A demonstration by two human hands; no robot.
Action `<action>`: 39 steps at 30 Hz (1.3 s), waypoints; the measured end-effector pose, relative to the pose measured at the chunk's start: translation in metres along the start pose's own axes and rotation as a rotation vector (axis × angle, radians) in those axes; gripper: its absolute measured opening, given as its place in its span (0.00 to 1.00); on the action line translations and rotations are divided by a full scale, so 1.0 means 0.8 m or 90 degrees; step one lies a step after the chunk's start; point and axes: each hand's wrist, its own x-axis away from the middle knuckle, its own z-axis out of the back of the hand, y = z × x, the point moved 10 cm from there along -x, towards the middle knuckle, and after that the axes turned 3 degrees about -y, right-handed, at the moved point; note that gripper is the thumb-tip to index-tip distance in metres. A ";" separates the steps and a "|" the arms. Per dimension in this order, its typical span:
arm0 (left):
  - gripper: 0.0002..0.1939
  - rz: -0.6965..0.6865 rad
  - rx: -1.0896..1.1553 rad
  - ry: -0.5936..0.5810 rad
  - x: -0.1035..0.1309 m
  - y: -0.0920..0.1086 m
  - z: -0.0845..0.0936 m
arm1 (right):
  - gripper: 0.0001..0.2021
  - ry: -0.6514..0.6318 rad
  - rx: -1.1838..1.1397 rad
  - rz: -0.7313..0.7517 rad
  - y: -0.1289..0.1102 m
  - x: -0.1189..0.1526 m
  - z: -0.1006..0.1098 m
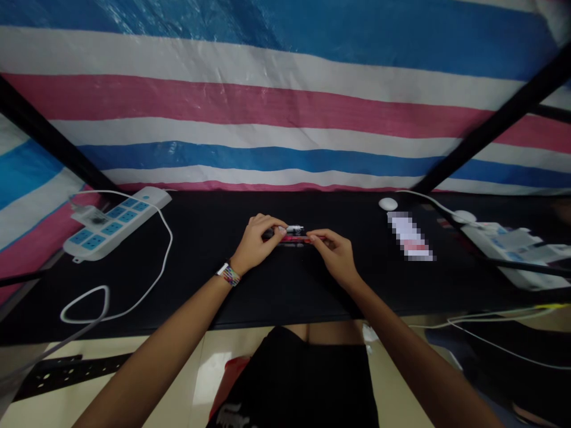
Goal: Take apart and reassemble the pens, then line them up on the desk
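At the middle of the black table, a red pen (297, 239) lies crosswise between my two hands. My left hand (260, 239) pinches its left end, the thumb and fingers together, with a patterned band on the wrist. The right end is between the thumb and fingers of my right hand (334, 252). Just beyond the red pen is a whitish pen with a dark tip (295, 229), close to my left fingertips. Another clear, thin item lies just on the near side of the red pen, too small to make out.
A white power strip with blue sockets (111, 224) and a looping white cable (166, 261) lie at the left. Right of my hands are a white round object (388, 204), a blurred-out pale rectangle (409, 236) and another power strip (513, 249). Striped sheeting (285, 107) hangs behind.
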 end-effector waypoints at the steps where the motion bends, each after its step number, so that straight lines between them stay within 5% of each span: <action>1: 0.08 -0.009 -0.006 0.002 0.000 0.001 -0.001 | 0.13 0.002 -0.018 -0.008 0.000 0.000 0.000; 23: 0.03 -0.049 0.023 0.011 0.000 0.010 -0.005 | 0.17 -0.028 -0.194 -0.097 0.016 -0.006 -0.012; 39: 0.13 0.130 0.207 0.018 0.002 -0.026 -0.006 | 0.16 -0.055 -0.142 -0.052 0.005 -0.026 -0.021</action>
